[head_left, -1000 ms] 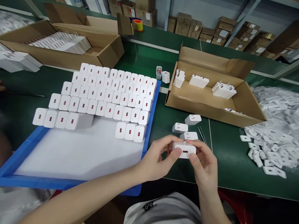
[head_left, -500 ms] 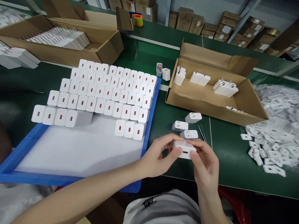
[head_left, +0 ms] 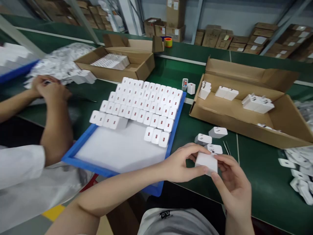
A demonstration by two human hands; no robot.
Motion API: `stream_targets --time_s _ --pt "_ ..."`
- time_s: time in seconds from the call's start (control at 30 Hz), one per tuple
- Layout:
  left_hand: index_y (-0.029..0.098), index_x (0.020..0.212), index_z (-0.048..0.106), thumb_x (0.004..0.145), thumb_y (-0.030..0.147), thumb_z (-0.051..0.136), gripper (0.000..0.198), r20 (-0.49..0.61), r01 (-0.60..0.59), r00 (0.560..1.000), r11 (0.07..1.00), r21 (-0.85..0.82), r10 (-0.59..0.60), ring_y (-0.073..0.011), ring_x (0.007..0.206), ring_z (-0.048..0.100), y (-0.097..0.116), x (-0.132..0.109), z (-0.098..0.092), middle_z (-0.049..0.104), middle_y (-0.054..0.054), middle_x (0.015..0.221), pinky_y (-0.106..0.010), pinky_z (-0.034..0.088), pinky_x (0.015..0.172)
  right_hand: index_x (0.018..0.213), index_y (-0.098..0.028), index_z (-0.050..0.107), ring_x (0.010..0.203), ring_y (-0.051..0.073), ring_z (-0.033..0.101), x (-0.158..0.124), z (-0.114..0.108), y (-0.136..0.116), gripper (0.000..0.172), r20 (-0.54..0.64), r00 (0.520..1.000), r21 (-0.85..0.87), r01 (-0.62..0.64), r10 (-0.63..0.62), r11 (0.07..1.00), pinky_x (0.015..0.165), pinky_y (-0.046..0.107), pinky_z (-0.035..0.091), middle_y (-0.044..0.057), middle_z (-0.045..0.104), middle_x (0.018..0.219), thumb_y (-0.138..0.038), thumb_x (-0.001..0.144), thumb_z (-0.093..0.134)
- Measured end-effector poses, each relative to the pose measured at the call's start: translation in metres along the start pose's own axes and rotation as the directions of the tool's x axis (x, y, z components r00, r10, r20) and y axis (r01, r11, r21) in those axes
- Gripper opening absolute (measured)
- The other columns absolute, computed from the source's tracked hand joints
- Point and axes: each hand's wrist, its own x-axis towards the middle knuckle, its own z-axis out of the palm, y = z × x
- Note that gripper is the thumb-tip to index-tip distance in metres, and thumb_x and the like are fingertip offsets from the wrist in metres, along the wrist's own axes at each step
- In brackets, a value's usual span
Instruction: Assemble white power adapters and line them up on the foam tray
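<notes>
Both my hands hold one white charger block (head_left: 206, 163) just above the green table's front edge. My left hand (head_left: 181, 164) pinches its left side, my right hand (head_left: 231, 182) cups its right side and underside. Three more white chargers (head_left: 211, 139) lie on the table right behind it, beside thin metal tweezers (head_left: 227, 148). Left of my hands is a blue tray (head_left: 80, 159) with a white liner, carrying several rows of white chargers (head_left: 144, 104) with red ports facing up.
An open cardboard box (head_left: 288, 114) with a few pronged chargers stands at the right back. White small parts (head_left: 299, 176) pile at the far right. Another carton (head_left: 137, 68) of white items sits behind the tray. A co-worker's hands (head_left: 49, 89) work at the left.
The view has swung left and back, bringing a co-worker's arms into sight. The charger has turned in my hands, so its port no longer faces me.
</notes>
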Motion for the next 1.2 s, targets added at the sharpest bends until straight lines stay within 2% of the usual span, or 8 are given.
stream_targets --time_s 0.23,0.4,0.57,0.67,0.77,0.87,1.0,1.2 --pt "0.017 0.110 0.067 0.076 0.052 0.082 0.051 0.073 0.330 0.944 0.907 -0.263 -0.322 -0.0154 0.079 0.065 0.008 -0.021 0.003 0.067 -0.005 0.095 -0.028 0.052 0.070 0.131 -0.028 0.065 0.127 0.031 0.063 -0.015 -0.031 0.009 0.043 0.350 0.921 -0.134 0.232 -0.173 0.963 0.092 0.032 0.062 0.013 0.064 0.137 -0.021 0.088 0.071" --pt "0.016 0.119 0.066 0.073 0.033 0.087 0.054 -0.130 0.078 0.990 0.979 0.189 -0.054 -0.0244 0.106 0.064 0.022 -0.056 0.012 0.066 -0.012 0.115 -0.037 0.051 0.095 0.131 -0.031 0.062 0.121 0.031 0.069 -0.016 -0.026 0.009 0.042 0.395 0.916 -0.229 0.173 -0.070 0.958 0.081 0.027 0.066 0.010 0.068 0.134 -0.030 0.090 0.070" --pt "0.019 0.122 0.064 0.081 0.035 0.081 0.047 -0.226 0.080 0.974 0.918 0.389 0.011 -0.0252 0.106 0.064 0.037 -0.086 0.011 0.068 -0.012 0.115 -0.037 0.051 0.095 0.135 -0.030 0.060 0.120 0.030 0.069 -0.012 -0.008 0.003 0.043 0.469 0.879 -0.134 0.168 -0.086 0.977 0.083 0.028 0.066 0.011 0.066 0.137 -0.030 0.092 0.067" --pt "0.020 0.117 0.065 0.086 0.036 0.076 0.037 -0.546 0.147 0.837 0.947 0.285 0.034 -0.0241 0.111 0.063 0.038 -0.098 -0.017 0.068 -0.011 0.119 -0.036 0.048 0.100 0.139 -0.029 0.058 0.121 0.030 0.068 -0.011 -0.008 0.004 0.046 0.454 0.887 -0.136 0.165 -0.087 0.977 0.083 0.029 0.066 0.011 0.057 0.150 -0.033 0.093 0.066" --pt "0.018 0.105 0.068 0.082 0.046 0.078 0.038 -0.845 0.205 0.535 0.968 0.145 0.013 -0.0250 0.111 0.063 0.023 -0.100 -0.059 0.072 -0.010 0.113 -0.035 0.047 0.098 0.139 -0.029 0.059 0.119 0.030 0.070 -0.010 -0.017 0.009 0.045 0.356 0.934 -0.166 0.088 -0.023 0.982 0.082 0.029 0.066 0.011 0.057 0.149 -0.037 0.096 0.062" --pt "0.015 0.094 0.068 0.071 0.058 0.080 0.050 -0.892 0.219 0.452 0.973 0.079 -0.029 -0.0259 0.096 0.067 -0.004 -0.091 -0.095 0.074 -0.011 0.098 -0.036 0.050 0.088 0.139 -0.032 0.059 0.120 0.030 0.069 -0.010 -0.027 0.018 0.042 0.301 0.952 -0.228 0.015 0.056 0.973 0.086 0.032 0.065 0.008 0.060 0.147 -0.041 0.098 0.058" --pt "0.014 0.094 0.069 0.069 0.060 0.080 0.053 -0.886 0.224 0.460 0.974 0.046 -0.064 -0.0240 0.085 0.068 -0.030 -0.076 -0.112 0.076 -0.009 0.088 -0.037 0.050 0.084 0.135 -0.034 0.062 0.124 0.032 0.067 -0.012 -0.036 0.027 0.040 0.334 0.941 -0.310 0.056 0.053 0.949 0.076 0.027 0.067 0.006 0.060 0.147 -0.044 0.097 0.059" --pt "0.014 0.089 0.071 0.075 0.058 0.077 0.046 -0.845 0.242 0.535 0.962 0.124 -0.025 -0.0227 0.085 0.070 -0.031 -0.066 -0.117 0.076 -0.008 0.088 -0.038 0.053 0.084 0.134 -0.033 0.061 0.128 0.029 0.064 -0.015 -0.039 0.029 0.036 0.361 0.932 -0.293 0.102 0.012 0.951 0.082 0.024 0.065 0.006 0.060 0.147 -0.040 0.098 0.058"
